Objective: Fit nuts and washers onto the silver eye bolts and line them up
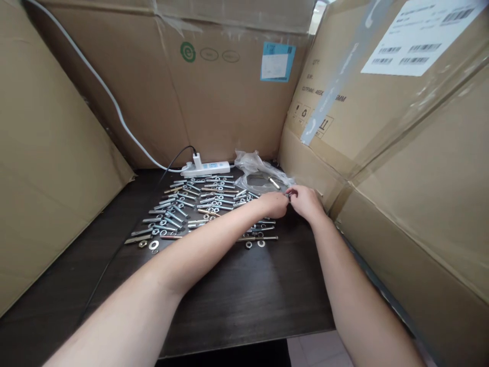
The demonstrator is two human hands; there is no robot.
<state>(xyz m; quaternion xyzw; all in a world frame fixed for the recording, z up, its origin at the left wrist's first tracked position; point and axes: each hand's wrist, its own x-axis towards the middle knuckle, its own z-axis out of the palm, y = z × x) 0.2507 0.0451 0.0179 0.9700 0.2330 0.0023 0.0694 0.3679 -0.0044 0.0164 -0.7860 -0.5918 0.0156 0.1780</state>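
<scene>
My left hand (276, 205) and my right hand (304, 201) meet at the right end of the laid-out hardware, just in front of a clear plastic bag (248, 162). The fingers of both are closed in a pinch where they touch. Something small may be between them, but it is too hidden to name. Left of the hands, rows of metal bolts (173, 220), sleeves, nuts (142, 244) and washers (154, 245) lie on the dark table. My left forearm covers part of these rows. A loose metal piece (273, 182) shows at the bag.
A white power strip (216, 167) with a plug (197, 161) sits behind the rows. Its white cable (118, 112) and a thin black cord (105, 272) run off left. Cardboard boxes (229, 102) wall the dark table (237, 300) at left, back and right.
</scene>
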